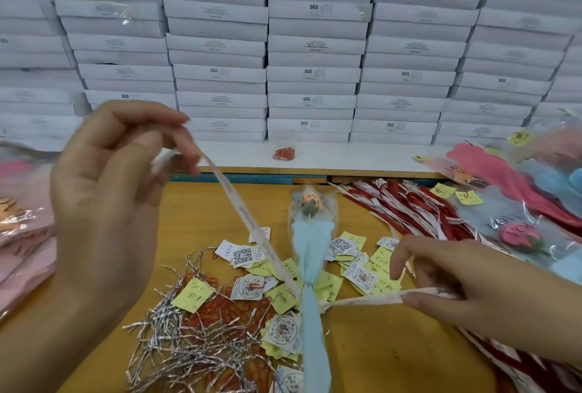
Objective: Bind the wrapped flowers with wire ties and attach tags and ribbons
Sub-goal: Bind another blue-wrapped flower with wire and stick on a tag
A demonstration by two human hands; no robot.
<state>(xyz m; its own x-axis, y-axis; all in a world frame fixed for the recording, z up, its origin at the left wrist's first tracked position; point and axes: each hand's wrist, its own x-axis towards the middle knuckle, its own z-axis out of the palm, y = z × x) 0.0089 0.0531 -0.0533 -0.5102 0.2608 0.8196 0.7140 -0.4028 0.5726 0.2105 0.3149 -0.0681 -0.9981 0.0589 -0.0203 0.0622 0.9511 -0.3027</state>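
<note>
Wrapped flower (311,254), pale-blue sleeve, lies mid-table (378,345) with its bloom end away from the person. Left hand (107,203), raised, pinches one end of the white printed ribbon (239,203). Right hand (456,276), low, pinches the other end. The ribbon meets the stem between them. Silver wire ties (176,351) and paper tags (248,287) lie beside the stem.

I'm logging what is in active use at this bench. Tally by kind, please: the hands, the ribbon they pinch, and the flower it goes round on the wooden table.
hands: 2, the left hand and the right hand
white ribbon: 1
blue-wrapped flower: 1
Total: 4
</note>
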